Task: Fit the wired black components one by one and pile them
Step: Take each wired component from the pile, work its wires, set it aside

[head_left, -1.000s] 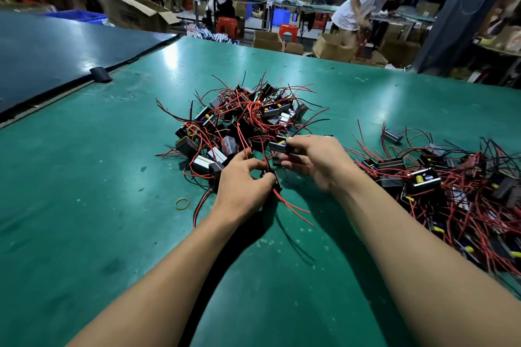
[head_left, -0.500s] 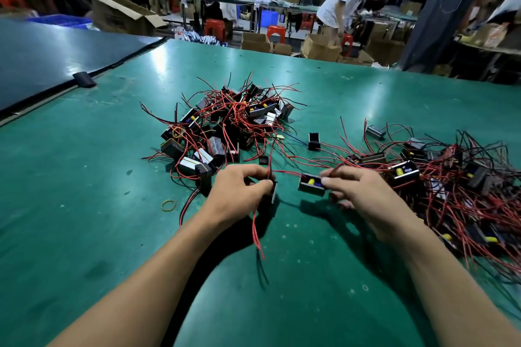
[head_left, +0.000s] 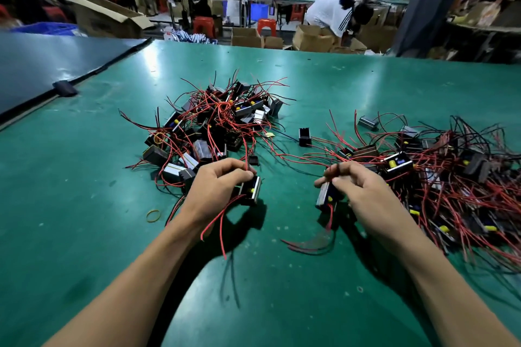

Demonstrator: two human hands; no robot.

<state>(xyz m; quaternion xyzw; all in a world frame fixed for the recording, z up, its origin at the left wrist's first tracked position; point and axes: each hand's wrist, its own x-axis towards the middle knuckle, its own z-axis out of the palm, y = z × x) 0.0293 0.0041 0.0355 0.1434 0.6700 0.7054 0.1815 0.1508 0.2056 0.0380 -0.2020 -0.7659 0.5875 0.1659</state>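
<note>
- The left hand [head_left: 217,189] has its fingers curled tight round one wired black component [head_left: 251,191], held just above the green table [head_left: 84,220]. Its red leads dangle back toward the wrist.
- The right hand [head_left: 358,194] pinches a second component [head_left: 324,195] between thumb and bent fingers, with its metal edge turned toward the other hand. Its wires trail down with blurred ends, so I cannot tell whether they touch the tabletop.
- The two held pieces are apart, with bare mat between them.
- Just beyond the left hand lies the left pile [head_left: 214,124], a tangle of black blocks and red wire.
- The right pile [head_left: 451,177] spreads beside and beyond the right hand, out to the right edge of view.
- Between the piles a lone black housing [head_left: 305,136] stands by itself.
- A yellow rubber band [head_left: 153,215] lies flat near the left wrist.
- Across the room a person in a white shirt [head_left: 329,13] bends over cardboard boxes [head_left: 313,36].
</note>
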